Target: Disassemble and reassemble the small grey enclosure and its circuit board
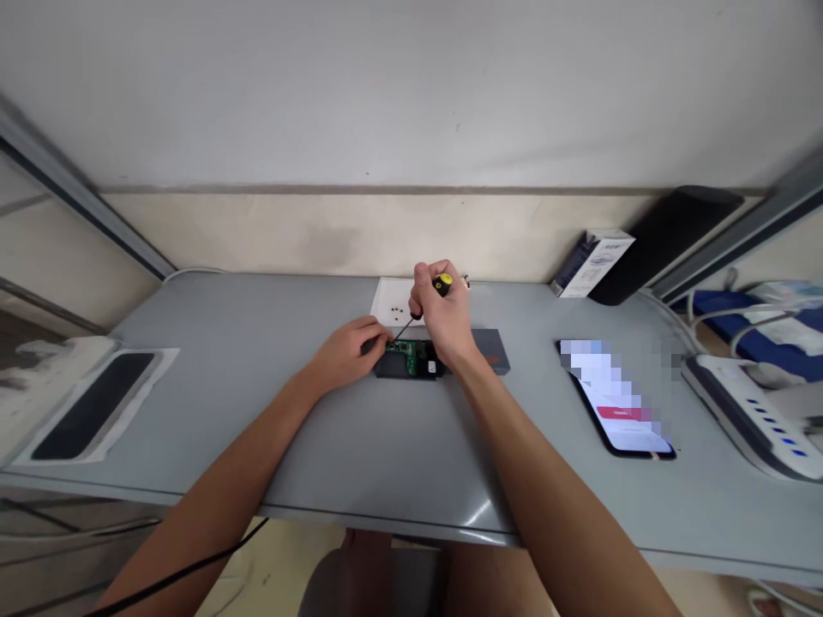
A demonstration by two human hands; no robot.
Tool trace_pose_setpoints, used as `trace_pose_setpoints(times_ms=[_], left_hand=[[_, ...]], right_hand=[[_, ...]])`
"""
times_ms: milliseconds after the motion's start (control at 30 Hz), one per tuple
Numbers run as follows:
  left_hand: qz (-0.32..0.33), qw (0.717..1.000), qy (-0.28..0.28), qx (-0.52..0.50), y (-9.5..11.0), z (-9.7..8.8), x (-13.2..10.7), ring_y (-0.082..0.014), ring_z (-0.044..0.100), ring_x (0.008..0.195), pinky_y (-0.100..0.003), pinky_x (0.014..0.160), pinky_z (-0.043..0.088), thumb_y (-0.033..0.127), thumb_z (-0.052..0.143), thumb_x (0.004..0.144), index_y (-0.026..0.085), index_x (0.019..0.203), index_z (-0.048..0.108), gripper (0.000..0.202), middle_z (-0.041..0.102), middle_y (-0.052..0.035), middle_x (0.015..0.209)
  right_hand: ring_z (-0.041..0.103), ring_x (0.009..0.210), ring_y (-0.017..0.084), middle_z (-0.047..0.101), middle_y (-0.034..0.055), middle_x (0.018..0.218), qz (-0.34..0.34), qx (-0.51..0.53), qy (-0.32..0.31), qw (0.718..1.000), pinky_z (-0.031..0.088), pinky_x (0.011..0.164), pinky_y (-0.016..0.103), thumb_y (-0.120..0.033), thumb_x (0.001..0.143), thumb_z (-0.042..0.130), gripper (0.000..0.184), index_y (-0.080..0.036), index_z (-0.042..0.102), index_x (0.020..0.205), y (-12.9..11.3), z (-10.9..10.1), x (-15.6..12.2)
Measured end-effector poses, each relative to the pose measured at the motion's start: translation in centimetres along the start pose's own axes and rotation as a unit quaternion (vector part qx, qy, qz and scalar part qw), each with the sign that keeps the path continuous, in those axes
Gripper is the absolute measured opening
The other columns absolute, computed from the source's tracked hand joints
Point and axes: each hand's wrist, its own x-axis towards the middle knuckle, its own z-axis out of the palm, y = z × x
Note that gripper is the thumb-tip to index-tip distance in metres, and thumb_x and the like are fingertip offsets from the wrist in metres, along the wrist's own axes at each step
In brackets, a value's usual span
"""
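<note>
My right hand is wrapped round a screwdriver with a black and yellow handle. The thin shaft slants down to the left, its tip at the upper left part of an opened black electronic device. A green circuit board shows inside that device, which lies flat on the desk. At the device's left end my left hand grips it, thumb and fingers close to the screwdriver tip. Behind, several small dark screws lie on a sheet of white paper. My right wrist partly hides the device's right end.
A dark grey box lies just right of the device. Farther right are a lit phone, a white carton, a black cylinder-like object and a power strip. A dark phone-shaped slab rests at left on the grey desk.
</note>
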Motion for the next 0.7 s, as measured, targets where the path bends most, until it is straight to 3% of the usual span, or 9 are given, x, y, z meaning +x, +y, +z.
trace_pose_setpoints(times_ms=[100, 167, 333, 400, 500, 567, 633, 700], left_hand=[[-0.003, 1.0, 0.013, -0.008, 0.07, -0.04, -0.09, -0.0198, 0.068, 0.088, -0.035, 0.086, 0.056, 0.028, 0.043, 0.104, 0.019, 0.097, 0.073, 0.032, 0.074, -0.0071, 0.096], [-0.005, 1.0, 0.014, -0.01, -0.01, -0.04, -0.07, -0.0192, 0.068, 0.087, -0.034, 0.085, 0.056, 0.028, 0.044, 0.103, 0.02, 0.097, 0.073, 0.032, 0.074, -0.0068, 0.096], [0.003, 1.0, 0.018, -0.001, -0.38, 0.01, 0.1, -0.0196, 0.068, 0.09, -0.034, 0.091, 0.057, 0.029, 0.043, 0.103, 0.021, 0.097, 0.074, 0.033, 0.075, -0.0068, 0.099], [0.002, 1.0, 0.013, 0.0, -0.4, -0.03, 0.13, -0.0202, 0.069, 0.092, -0.035, 0.093, 0.057, 0.03, 0.043, 0.103, 0.021, 0.098, 0.075, 0.033, 0.076, -0.0071, 0.1], [-0.004, 1.0, 0.0, -0.005, -0.26, -0.1, 0.07, -0.0209, 0.07, 0.095, -0.035, 0.094, 0.057, 0.031, 0.043, 0.104, 0.021, 0.1, 0.076, 0.034, 0.076, -0.0074, 0.101], [-0.01, 1.0, 0.001, -0.012, -0.17, -0.1, -0.02, -0.021, 0.07, 0.097, -0.035, 0.095, 0.056, 0.032, 0.043, 0.105, 0.021, 0.102, 0.076, 0.034, 0.076, -0.0075, 0.103], [-0.013, 1.0, 0.006, -0.021, -0.13, -0.06, -0.11, -0.0206, 0.069, 0.096, -0.035, 0.094, 0.056, 0.031, 0.043, 0.105, 0.021, 0.102, 0.076, 0.034, 0.075, -0.0073, 0.103], [-0.011, 0.999, 0.012, -0.028, -0.14, 0.0, -0.18, -0.0202, 0.069, 0.093, -0.034, 0.09, 0.056, 0.03, 0.043, 0.106, 0.02, 0.101, 0.076, 0.035, 0.074, -0.007, 0.1]], right_hand=[[0.046, 0.058, 0.01, 0.046, -0.0069, 0.065, 0.042, 0.034, -0.061, 0.997, 0.042, 0.057, 0.027, -0.086, 0.077, 0.066, 0.063, -0.026, 0.061, 0.093, -0.35, -0.03, 0.11], [0.052, 0.066, 0.012, 0.053, -0.0039, 0.072, 0.071, 0.056, -0.092, 0.992, 0.048, 0.065, 0.028, -0.085, 0.079, 0.064, 0.063, -0.025, 0.067, 0.099, -0.66, -0.04, 0.08], [0.066, 0.078, 0.012, 0.065, -0.0022, 0.089, 0.057, 0.043, -0.079, 0.994, 0.053, 0.075, 0.028, -0.071, 0.067, 0.086, 0.057, -0.025, 0.057, 0.086, -0.69, 0.04, -0.21], [0.06, 0.063, 0.01, 0.06, -0.0064, 0.074, 0.045, 0.025, -0.053, 0.997, 0.049, 0.064, 0.027, -0.069, 0.068, 0.087, 0.06, -0.026, 0.046, 0.081, -0.5, 0.07, -0.23], [0.037, 0.048, 0.008, 0.037, -0.0121, 0.055, 0.026, -0.005, -0.021, 0.999, 0.036, 0.05, 0.025, -0.075, 0.071, 0.081, 0.064, -0.027, 0.038, 0.077, -0.39, -0.02, -0.14], [0.036, 0.05, 0.009, 0.037, -0.0105, 0.057, 0.026, 0.009, -0.02, 0.999, 0.036, 0.051, 0.026, -0.083, 0.076, 0.07, 0.061, -0.026, 0.048, 0.079, -0.54, -0.21, -0.05], [0.046, 0.056, 0.01, 0.047, -0.0069, 0.063, 0.047, 0.047, -0.037, 0.997, 0.043, 0.057, 0.027, -0.084, 0.082, 0.063, 0.06, -0.025, 0.062, 0.092, -0.81, -0.47, 0.02], [0.057, 0.066, 0.011, 0.057, -0.0042, 0.073, 0.079, 0.079, -0.051, 0.993, 0.05, 0.065, 0.027, -0.078, 0.081, 0.07, 0.057, -0.026, 0.067, 0.102, -1.03, -0.72, 0.04]])
